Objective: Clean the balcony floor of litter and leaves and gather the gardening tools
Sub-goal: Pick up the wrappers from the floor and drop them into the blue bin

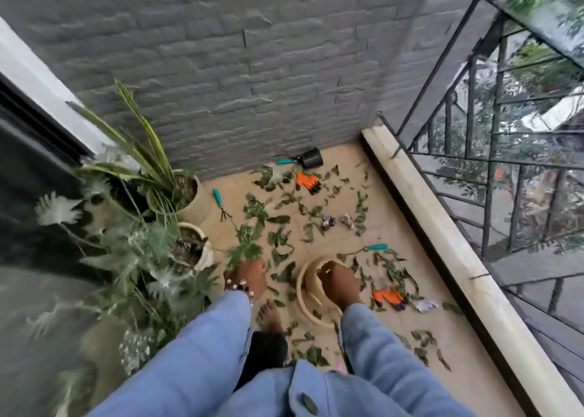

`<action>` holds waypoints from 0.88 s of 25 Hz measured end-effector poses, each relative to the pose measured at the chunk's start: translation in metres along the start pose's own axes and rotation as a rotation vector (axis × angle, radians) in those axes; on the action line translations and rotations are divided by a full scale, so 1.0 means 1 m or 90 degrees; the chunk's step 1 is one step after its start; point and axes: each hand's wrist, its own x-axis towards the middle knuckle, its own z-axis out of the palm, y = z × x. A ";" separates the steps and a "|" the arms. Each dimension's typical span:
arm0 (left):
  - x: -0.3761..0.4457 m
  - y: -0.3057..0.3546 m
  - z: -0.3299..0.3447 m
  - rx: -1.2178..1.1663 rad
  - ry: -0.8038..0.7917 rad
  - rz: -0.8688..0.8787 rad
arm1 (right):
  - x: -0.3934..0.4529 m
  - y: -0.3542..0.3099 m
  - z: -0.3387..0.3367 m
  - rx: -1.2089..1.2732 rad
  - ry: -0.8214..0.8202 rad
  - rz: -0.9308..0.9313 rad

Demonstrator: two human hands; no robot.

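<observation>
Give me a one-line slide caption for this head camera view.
Left hand grips a leafy green sprig, right hand holds a round beige basket above the leaf-strewn tiled balcony floor.

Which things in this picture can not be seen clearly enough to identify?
- Head view: inside of the cream pot, hidden by the right hand gripping its rim.
- Stems gripped by the left hand: hidden in the fist; only the leafy sprig shows.
- Two grey scraps among the leaves: too small and blurred to identify.
- Plants at left: motion-blurred.
</observation>
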 end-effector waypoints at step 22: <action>0.389 0.137 -0.159 0.149 -0.183 0.204 | 0.288 -0.058 -0.110 0.251 0.019 0.302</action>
